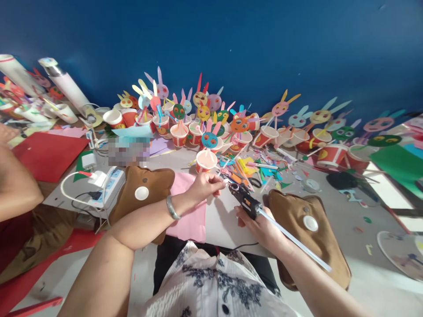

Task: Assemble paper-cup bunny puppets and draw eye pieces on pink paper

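My right hand is wrapped round a black hot glue gun. A long clear glue stick juts from the back of the gun toward my forearm. In front of the nozzle, my left hand has its fingers pinched together. What lies between those fingertips is too small to make out. Just beyond my left hand stands a red and white paper cup. Behind it rises a blue paper rabbit face with pink ears. Under my left wrist lies a pink paper sheet.
Brown hot-water bags lie on both sides. A white power strip with cables is at the left, near another person's arm. Colourful paper scraps and scissors lie ahead. Several rabbit-faced cups line the blue wall.
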{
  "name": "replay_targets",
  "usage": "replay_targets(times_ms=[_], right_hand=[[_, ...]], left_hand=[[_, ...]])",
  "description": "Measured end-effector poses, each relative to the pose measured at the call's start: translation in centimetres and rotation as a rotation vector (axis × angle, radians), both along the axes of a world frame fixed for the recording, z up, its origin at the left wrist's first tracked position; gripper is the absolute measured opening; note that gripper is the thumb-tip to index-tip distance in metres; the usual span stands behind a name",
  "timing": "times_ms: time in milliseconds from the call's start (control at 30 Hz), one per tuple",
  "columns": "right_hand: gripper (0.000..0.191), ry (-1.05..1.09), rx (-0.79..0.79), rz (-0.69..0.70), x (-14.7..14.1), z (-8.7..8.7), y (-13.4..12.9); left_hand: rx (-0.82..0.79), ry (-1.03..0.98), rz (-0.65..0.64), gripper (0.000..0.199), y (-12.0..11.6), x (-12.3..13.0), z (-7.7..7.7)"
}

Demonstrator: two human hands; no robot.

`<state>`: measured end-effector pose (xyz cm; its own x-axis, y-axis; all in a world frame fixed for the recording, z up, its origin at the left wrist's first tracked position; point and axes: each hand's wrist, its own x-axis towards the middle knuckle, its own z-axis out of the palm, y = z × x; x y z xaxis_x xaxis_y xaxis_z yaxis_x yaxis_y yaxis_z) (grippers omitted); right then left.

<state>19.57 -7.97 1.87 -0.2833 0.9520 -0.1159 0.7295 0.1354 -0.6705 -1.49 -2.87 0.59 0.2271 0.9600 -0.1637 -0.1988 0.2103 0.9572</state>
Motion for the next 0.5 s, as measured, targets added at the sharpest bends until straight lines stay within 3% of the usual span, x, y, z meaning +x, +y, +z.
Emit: replay_targets(times_ms=[500], right_hand=[[0.046, 0.038, 0.009, 0.024, 0.06, -0.52, 0.39]], left_hand=[[0.019, 0.006, -0.012, 0.027, 0.03, -0.07, 0.46]])
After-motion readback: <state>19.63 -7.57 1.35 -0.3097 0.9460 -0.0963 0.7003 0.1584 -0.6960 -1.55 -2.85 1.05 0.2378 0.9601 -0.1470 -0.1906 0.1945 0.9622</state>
